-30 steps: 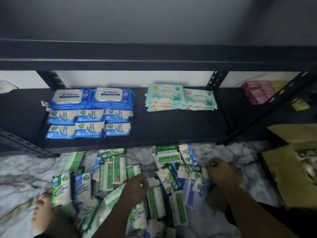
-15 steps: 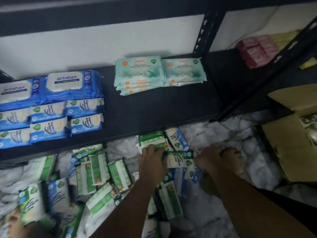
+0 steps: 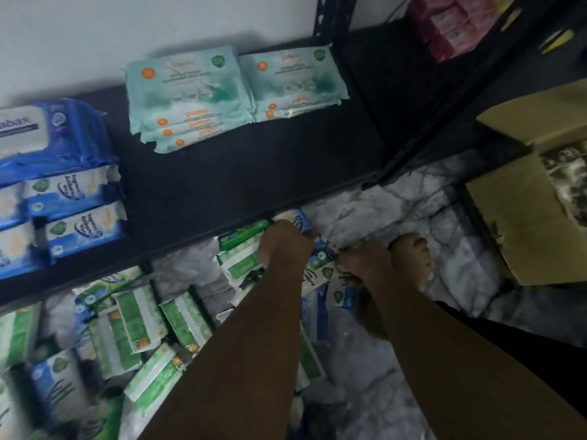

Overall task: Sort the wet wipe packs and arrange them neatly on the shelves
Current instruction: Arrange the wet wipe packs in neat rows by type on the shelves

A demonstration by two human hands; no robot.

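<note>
Many green-and-white wet wipe packs (image 3: pixel 133 328) and blue-and-white ones lie jumbled on the marble floor (image 3: pixel 374 392) below the black shelf (image 3: pixel 254 173). My left hand (image 3: pixel 286 246) reaches to the pile's far end, fingers curled over a green pack (image 3: pixel 238 252) by the shelf's front edge. My right hand (image 3: pixel 365 262) pinches the edge of a blue-and-white pack (image 3: pixel 319 268) just to the right of it. Sorted on the shelf are teal packs (image 3: pixel 187 100) in two stacks, small blue packs (image 3: pixel 76 192) in rows, and a large blue Antabax pack (image 3: pixel 50 134).
A bare foot (image 3: pixel 413 258) rests on the floor right of my right hand. An open cardboard box (image 3: pixel 524 223) stands at the right. Pink packs (image 3: pixel 451 30) sit on a neighbouring shelf at the top right. A black shelf post (image 3: pixel 330 17) rises behind the teal packs.
The camera has dipped down and to the right. My left hand moved from the middle of the pile up to the green packs at the shelf edge; my right hand stayed at the blue-and-white packs.
</note>
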